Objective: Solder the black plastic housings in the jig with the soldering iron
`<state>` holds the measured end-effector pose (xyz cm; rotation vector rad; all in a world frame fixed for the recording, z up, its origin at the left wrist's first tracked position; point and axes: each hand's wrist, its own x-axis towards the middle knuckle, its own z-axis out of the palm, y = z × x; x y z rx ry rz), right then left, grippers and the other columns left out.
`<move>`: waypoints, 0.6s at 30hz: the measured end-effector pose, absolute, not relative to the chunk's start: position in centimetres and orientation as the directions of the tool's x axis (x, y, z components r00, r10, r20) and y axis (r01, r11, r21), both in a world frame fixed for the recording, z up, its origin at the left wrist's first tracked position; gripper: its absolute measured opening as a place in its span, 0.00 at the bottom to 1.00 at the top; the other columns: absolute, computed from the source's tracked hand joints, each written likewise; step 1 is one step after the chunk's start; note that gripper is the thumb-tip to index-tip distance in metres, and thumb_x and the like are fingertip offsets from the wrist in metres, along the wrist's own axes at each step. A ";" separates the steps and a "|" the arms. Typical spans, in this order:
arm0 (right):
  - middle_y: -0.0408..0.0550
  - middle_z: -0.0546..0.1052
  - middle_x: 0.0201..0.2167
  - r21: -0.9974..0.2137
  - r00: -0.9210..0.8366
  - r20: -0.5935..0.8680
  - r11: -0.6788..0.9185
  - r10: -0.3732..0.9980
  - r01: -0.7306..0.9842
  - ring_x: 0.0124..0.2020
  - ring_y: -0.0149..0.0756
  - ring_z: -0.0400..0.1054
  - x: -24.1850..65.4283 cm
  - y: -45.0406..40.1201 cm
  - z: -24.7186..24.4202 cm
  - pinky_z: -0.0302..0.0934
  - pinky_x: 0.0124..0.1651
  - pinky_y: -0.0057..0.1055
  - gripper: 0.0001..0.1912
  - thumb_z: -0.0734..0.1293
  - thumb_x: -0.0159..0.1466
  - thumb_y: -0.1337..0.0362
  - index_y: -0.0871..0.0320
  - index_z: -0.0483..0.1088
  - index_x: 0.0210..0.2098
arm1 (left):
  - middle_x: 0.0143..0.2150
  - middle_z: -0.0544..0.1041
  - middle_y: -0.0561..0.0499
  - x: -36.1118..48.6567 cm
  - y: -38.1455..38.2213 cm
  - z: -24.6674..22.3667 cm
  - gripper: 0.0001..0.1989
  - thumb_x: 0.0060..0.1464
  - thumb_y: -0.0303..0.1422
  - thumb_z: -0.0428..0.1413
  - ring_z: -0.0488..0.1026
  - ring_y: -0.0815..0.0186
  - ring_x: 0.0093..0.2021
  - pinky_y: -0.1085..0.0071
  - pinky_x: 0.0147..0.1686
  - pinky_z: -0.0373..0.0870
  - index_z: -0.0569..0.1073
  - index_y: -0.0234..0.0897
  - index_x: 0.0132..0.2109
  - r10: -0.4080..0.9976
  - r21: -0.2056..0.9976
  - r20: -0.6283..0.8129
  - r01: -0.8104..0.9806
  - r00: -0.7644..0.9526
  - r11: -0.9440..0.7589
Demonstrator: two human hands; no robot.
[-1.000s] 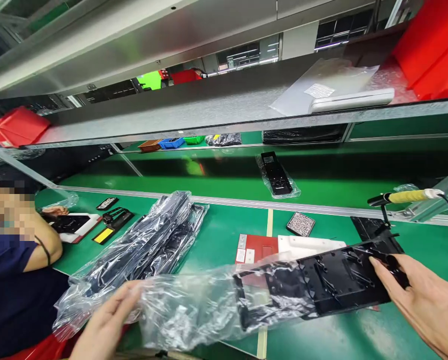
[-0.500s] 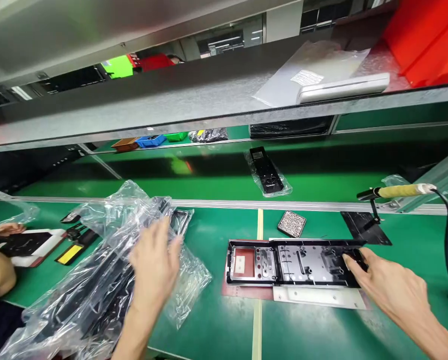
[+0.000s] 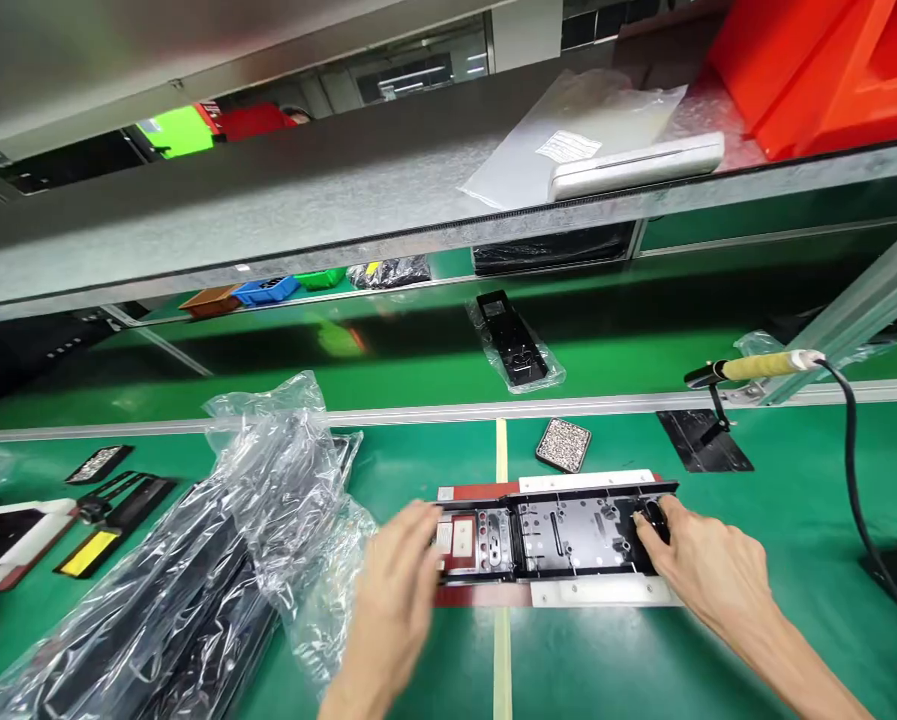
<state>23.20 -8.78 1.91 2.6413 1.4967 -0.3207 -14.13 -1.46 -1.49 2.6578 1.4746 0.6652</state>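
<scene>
The green workbench (image 3: 590, 660) runs the whole width in front of me, with a long grey metal shelf (image 3: 290, 180) above its far side. On the near left lies a heap of clear plastic bags (image 3: 185, 590), long black parts showing through the film. A red bin (image 3: 815, 80) stands at the shelf's far right; what it holds is out of my sight. Beside it a flat clear bag (image 3: 605, 105) shows a printed white paper (image 3: 569, 147), with a slim white case (image 3: 635, 168) at its near edge.

On the bench, right of the heap, a red-and-white fixture (image 3: 605, 593) carries an open black plastic housing (image 3: 575, 538), its posts and ribs facing up. The right hand (image 3: 707, 560) pinches the housing's right end, thumb inside the wall. The left hand (image 3: 399, 580) is a blur at the opposite end; I can't tell whether it grips anything.

Farther back, a black panel (image 3: 512, 338) lies in its own clear sleeve (image 3: 556, 375). At the far left sit small brown (image 3: 212, 302), blue (image 3: 266, 292) and green trays (image 3: 320, 279), their contents too small to make out. A speckled square block (image 3: 563, 445) rests just beyond the fixture.
</scene>
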 end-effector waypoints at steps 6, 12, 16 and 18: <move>0.51 0.83 0.29 -0.110 0.497 -0.218 -0.527 0.840 0.843 0.34 0.56 0.81 23.2 -9.0 0.2 0.55 0.29 0.36 0.23 0.57 0.72 0.42 0.53 0.72 0.39 | 0.76 0.62 0.47 -6.5 -4.5 -3.5 0.33 0.73 0.45 0.50 0.60 0.50 0.75 0.48 0.67 0.71 0.50 0.48 0.78 0.686 0.214 0.138 0.655 0.714 -0.725; 0.47 0.83 0.31 -0.328 0.437 -0.127 -0.454 0.890 0.828 0.30 0.50 0.80 24.6 -11.0 -1.8 0.59 0.27 0.36 0.31 0.58 0.68 0.32 0.50 0.76 0.43 | 0.71 0.71 0.46 -7.0 -4.2 -2.7 0.30 0.73 0.45 0.49 0.69 0.49 0.70 0.49 0.62 0.75 0.56 0.46 0.76 0.670 0.221 0.210 0.633 0.712 -0.742; 0.45 0.84 0.33 -0.426 0.395 0.009 -0.354 0.918 0.833 0.31 0.45 0.80 25.6 -11.0 -0.6 0.65 0.28 0.35 0.30 0.58 0.68 0.34 0.48 0.78 0.47 | 0.64 0.77 0.47 -6.0 -2.4 -1.3 0.22 0.73 0.41 0.50 0.75 0.54 0.62 0.54 0.58 0.78 0.67 0.46 0.70 0.728 0.381 0.250 0.626 0.639 -0.681; 0.44 0.84 0.34 -0.463 0.354 0.087 -0.277 0.931 0.842 0.31 0.42 0.80 25.8 -10.2 0.7 0.66 0.28 0.34 0.29 0.57 0.69 0.36 0.47 0.79 0.45 | 0.59 0.79 0.46 -4.4 -0.1 -0.8 0.18 0.72 0.39 0.51 0.77 0.55 0.57 0.55 0.56 0.78 0.72 0.45 0.65 0.725 0.445 0.262 0.587 0.637 -0.677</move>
